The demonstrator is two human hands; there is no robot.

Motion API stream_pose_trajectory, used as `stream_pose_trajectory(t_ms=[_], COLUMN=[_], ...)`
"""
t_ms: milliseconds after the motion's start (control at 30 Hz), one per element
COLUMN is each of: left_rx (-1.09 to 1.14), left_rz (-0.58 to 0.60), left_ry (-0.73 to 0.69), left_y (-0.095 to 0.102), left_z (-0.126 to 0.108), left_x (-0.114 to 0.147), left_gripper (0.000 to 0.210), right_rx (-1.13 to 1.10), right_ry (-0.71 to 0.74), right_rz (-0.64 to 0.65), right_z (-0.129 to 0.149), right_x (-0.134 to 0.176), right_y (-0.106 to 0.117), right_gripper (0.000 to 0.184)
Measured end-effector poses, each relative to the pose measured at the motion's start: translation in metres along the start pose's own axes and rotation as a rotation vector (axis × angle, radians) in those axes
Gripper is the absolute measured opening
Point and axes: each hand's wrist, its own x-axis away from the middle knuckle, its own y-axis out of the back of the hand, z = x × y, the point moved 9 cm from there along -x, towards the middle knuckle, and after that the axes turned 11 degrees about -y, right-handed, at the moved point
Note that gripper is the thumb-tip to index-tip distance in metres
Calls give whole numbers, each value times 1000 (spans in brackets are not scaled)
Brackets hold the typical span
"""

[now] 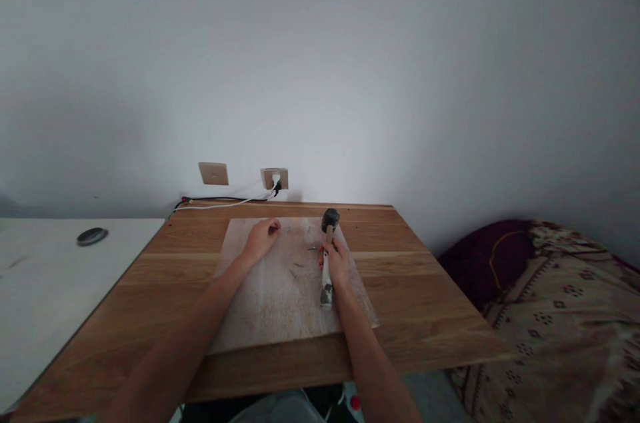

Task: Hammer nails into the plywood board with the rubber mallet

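My right hand (339,264) is wrapped round the handle of a hammer (326,276). Its dark, blocky head points away from me over the right edge of a pale board, and the worn, whitish handle end points back toward me. On the left part of the board (270,316), near its far edge, is my left hand (262,238), with fingers curled in; whatever they hold, if anything, is hidden. A small thin piece, perhaps a nail (312,248), lies beside my right hand. Several other small slender bits (299,266) lie mid-board.
The board lies on a wooden table (410,290) against a white wall. Cables (225,206) run along the table's back edge to a wall socket (283,178). At left, a white surface (45,303) carries a dark round object (93,236). Patterned fabric (555,323) is at right.
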Motion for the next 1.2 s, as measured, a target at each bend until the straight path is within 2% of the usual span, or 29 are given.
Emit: stream_pose_trajectory(t_ms=[233, 600, 867, 1200], left_rx=[18, 26, 13, 9], left_rz=[-33, -5, -15, 3], left_ry=[12, -21, -13, -12], left_y=[-2, -4, -3, -3], left_z=[6, 8, 6, 0], left_x=[-3, -3, -4, -1], left_gripper=[10, 9, 8, 11], right_rx=[-52, -78, -79, -53], right_ry=[-17, -24, 77, 40], right_rz=[17, 31, 5, 68], right_z=[3, 3, 15, 17], right_x=[9, 9, 22, 26], right_y=[-1, -1, 3, -9], right_gripper=[19, 21, 19, 23])
